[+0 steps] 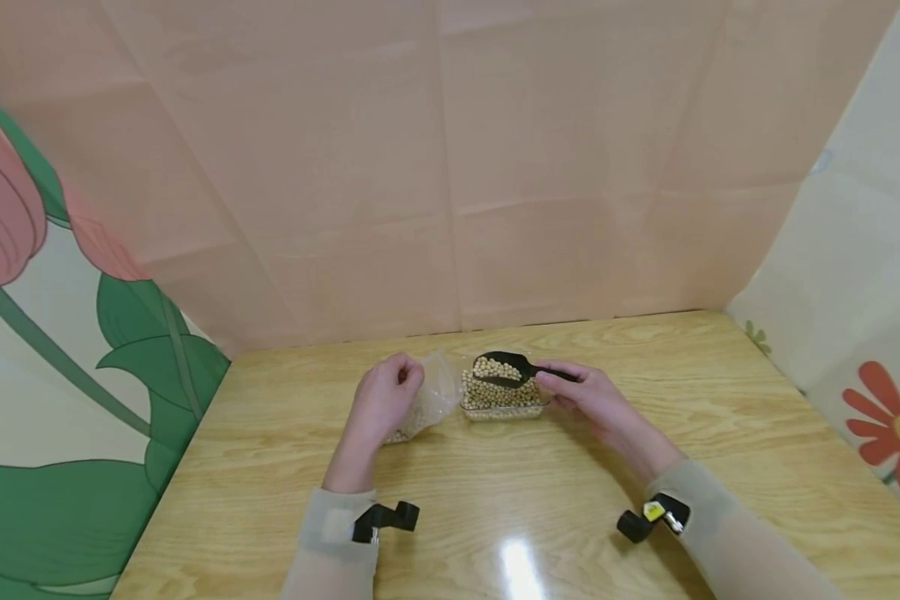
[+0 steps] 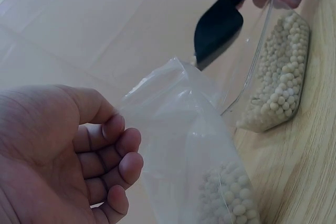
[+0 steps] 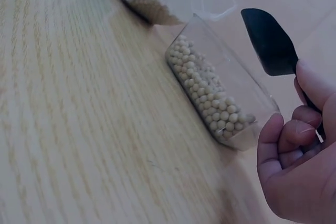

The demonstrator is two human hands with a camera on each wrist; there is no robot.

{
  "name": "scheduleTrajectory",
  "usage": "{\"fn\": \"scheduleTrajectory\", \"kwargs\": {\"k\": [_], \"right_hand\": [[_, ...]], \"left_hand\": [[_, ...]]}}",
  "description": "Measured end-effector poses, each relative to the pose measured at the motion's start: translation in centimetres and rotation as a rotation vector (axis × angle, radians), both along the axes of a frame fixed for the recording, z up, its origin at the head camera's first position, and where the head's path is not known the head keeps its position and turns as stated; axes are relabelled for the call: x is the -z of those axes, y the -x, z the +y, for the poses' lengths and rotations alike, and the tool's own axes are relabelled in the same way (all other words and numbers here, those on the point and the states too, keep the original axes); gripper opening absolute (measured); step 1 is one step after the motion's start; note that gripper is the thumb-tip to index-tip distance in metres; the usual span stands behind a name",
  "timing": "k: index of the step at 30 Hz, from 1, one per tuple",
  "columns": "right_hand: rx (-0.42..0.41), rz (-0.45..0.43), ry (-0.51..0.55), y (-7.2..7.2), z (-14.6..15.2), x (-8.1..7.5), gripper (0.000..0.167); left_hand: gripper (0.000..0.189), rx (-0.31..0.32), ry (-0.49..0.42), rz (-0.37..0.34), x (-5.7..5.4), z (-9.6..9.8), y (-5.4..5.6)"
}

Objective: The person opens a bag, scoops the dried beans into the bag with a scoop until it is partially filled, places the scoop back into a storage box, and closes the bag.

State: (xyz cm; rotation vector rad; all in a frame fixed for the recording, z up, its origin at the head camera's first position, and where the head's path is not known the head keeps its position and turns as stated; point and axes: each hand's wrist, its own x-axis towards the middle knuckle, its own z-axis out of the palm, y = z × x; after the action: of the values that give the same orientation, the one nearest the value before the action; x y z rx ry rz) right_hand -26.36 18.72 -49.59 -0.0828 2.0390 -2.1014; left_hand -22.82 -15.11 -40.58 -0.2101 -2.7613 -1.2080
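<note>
My right hand point(image 1: 581, 392) grips the handle of a black scoop point(image 1: 521, 369), which carries a heap of pale round beans point(image 1: 495, 368). The scoop is held above a clear rectangular container point(image 1: 504, 412) partly filled with the same beans. With thumb and forefinger, my left hand point(image 1: 385, 396) pinches the upper edge of a clear plastic bag point(image 2: 181, 129). More beans point(image 2: 231, 195) lie in the bottom of that bag, which stands just left of the container. In the right wrist view, the scoop point(image 3: 270, 43) shows its dark underside, and my fingertips are close to the container's rim.
A wood-grain table point(image 1: 450, 517) carries everything. Behind it hangs a pinkish sheet point(image 1: 450, 183), with flower-patterned panels at the left point(image 1: 67, 400) and right point(image 1: 870, 333). Each forearm wears a black camera mount point(image 1: 386, 518).
</note>
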Motion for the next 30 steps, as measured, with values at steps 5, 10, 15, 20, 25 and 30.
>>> {"fn": "scheduleTrajectory", "kwargs": {"k": [5, 10, 15, 20, 25, 30], "right_hand": [[-0.003, 0.008, 0.070, -0.2, -0.1, -0.5, 0.040], [0.006, 0.021, 0.091, -0.6, -0.2, -1.4, 0.030], [-0.002, 0.029, 0.061, -0.9, -0.4, -2.3, 0.038], [-0.019, 0.032, 0.011, -1.2, -0.9, -3.3, 0.052], [-0.030, 0.039, -0.027, -1.4, -1.7, -4.0, 0.057], [-0.036, 0.060, -0.068, -1.5, -2.8, -4.3, 0.051]], "left_hand": [[0.022, -0.001, 0.002, 0.002, 0.0, 0.0, 0.0], [0.022, 0.003, 0.002, 0.006, 0.1, 0.0, 0.0], [0.022, 0.002, 0.001, 0.007, 0.1, 0.0, -0.1], [0.022, 0.000, -0.001, 0.001, 0.0, 0.0, -0.1], [0.022, -0.004, 0.003, -0.001, 0.0, 0.0, -0.1], [0.021, -0.011, 0.005, 0.008, 0.0, 0.0, 0.0]]}}
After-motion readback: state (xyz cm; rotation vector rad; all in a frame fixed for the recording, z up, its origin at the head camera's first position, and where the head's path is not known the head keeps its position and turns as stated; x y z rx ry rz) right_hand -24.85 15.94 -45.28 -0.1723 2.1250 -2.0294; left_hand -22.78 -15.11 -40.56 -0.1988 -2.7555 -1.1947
